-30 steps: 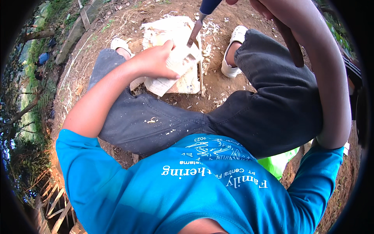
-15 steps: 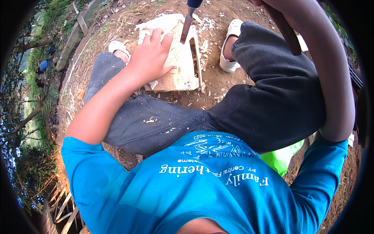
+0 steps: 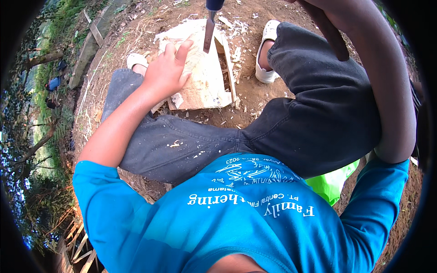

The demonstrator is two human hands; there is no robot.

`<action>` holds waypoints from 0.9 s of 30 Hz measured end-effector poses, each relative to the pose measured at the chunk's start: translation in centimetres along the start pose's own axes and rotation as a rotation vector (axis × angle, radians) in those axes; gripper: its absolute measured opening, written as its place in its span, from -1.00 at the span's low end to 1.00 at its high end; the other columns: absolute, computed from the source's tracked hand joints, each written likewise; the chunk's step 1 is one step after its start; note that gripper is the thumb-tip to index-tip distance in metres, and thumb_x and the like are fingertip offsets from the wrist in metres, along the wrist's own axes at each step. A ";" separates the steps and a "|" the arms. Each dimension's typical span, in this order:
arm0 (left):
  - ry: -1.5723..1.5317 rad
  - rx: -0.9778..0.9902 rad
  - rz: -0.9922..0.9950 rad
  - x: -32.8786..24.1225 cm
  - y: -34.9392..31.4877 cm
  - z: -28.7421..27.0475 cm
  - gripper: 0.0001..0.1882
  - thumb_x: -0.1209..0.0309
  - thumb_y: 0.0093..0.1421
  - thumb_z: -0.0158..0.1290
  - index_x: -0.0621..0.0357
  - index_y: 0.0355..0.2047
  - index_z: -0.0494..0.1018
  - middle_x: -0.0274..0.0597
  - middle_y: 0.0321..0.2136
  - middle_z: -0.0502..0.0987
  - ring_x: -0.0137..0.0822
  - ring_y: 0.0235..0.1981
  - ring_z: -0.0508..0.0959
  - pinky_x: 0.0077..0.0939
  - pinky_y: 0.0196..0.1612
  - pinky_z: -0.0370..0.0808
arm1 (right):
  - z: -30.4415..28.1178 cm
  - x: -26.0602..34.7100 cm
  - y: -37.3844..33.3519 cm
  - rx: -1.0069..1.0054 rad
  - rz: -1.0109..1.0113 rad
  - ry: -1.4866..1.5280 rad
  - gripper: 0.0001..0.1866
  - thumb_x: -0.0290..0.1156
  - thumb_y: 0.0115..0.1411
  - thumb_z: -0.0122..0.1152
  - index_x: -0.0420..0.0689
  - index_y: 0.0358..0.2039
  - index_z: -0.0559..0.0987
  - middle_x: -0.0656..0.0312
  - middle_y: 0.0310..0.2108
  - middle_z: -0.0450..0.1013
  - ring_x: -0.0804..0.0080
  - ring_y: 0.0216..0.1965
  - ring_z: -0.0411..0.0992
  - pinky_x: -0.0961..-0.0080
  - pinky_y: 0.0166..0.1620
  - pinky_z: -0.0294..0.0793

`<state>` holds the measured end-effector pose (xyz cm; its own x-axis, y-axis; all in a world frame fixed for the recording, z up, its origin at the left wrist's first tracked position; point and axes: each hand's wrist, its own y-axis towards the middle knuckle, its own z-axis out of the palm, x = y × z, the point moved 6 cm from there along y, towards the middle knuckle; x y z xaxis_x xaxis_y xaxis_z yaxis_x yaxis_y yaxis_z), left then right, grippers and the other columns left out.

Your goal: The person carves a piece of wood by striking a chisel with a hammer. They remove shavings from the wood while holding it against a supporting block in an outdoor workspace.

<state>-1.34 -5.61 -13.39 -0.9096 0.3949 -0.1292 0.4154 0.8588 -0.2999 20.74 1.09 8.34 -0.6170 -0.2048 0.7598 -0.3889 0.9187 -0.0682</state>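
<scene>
Under bright, diffuse daylight, we see the wood (image 3: 200,84) nearly washed out at its far end, the left forearm (image 3: 122,123) well lit, the right forearm (image 3: 389,86) darker. Toward the black left rim, trees (image 3: 36,141) appear bent and soft.

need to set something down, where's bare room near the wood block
Mostly bare soil, with a few chips, lies between the wood block, right shoe and right trouser leg. Crowded: the block's top, under the left hand and chisel, and the shavings off its far right corner.
</scene>
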 end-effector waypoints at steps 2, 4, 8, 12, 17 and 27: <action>-0.035 0.053 -0.024 0.7 -0.7 -0.5 -0.24 0.29 0.21 0.21 -0.23 0.35 0.08 0.05 -0.05 0.42 0.06 -0.24 0.62 -0.07 -0.29 0.59 | 1.8 -0.4 -0.5 -0.113 -0.176 -0.088 -0.62 -0.17 0.14 0.18 -0.28 -0.27 0.61 0.15 -0.45 0.57 0.60 -0.54 0.43 0.61 -0.50 0.39; -0.075 -0.081 -0.018 0.5 0.1 -2.6 -0.24 0.29 0.21 0.21 -0.19 0.34 0.07 0.05 -0.04 0.41 0.07 -0.23 0.62 -0.05 -0.27 0.59 | 1.0 -0.6 -0.5 -0.065 -0.100 -0.059 -0.62 -0.17 0.13 0.18 -0.28 -0.27 0.61 0.15 -0.44 0.57 0.58 -0.52 0.45 0.60 -0.46 0.41; 0.020 -0.029 -0.002 0.0 0.0 0.2 -0.25 0.26 0.21 0.21 -0.08 0.31 0.05 0.04 -0.04 0.39 0.10 -0.19 0.62 -0.06 -0.27 0.60 | -0.6 0.3 0.4 0.155 0.154 0.130 -0.61 -0.16 0.14 0.18 -0.28 -0.27 0.62 0.15 -0.43 0.58 0.54 -0.48 0.48 0.58 -0.39 0.45; -0.009 -0.027 -0.001 -0.2 0.4 -1.4 -0.22 0.25 0.17 0.27 -0.07 0.27 0.05 0.05 -0.07 0.36 0.09 -0.20 0.61 -0.05 -0.29 0.60 | 0.6 1.3 0.6 0.107 0.295 0.046 -0.60 -0.16 0.13 0.19 -0.28 -0.26 0.62 0.15 -0.42 0.58 0.55 -0.50 0.45 0.60 -0.43 0.41; 0.086 0.059 0.042 0.0 -0.3 1.7 -0.21 0.26 0.15 0.29 0.02 0.26 0.06 0.10 -0.05 0.34 0.14 -0.19 0.59 0.03 -0.24 0.59 | 0.0 -0.3 -0.5 0.075 -0.189 0.168 -0.63 -0.18 0.14 0.20 -0.26 -0.26 0.63 0.15 -0.41 0.58 0.57 -0.55 0.42 0.60 -0.49 0.38; -0.762 0.624 -0.229 6.9 1.2 1.4 -0.23 0.18 0.32 0.15 -0.04 0.46 0.09 -0.14 0.28 0.35 -0.22 0.12 0.47 -0.39 0.02 0.49 | 0.3 -0.1 0.2 0.093 0.028 0.105 -0.70 -0.24 0.16 0.21 -0.24 -0.27 0.61 0.21 -0.46 0.56 0.63 -0.61 0.36 0.62 -0.55 0.31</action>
<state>-7.15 -2.32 -15.96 -0.8203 -0.2592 -0.5099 0.3502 0.4772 -0.8060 20.57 1.18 8.07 -0.5552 -0.1388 0.8200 -0.4372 0.8875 -0.1458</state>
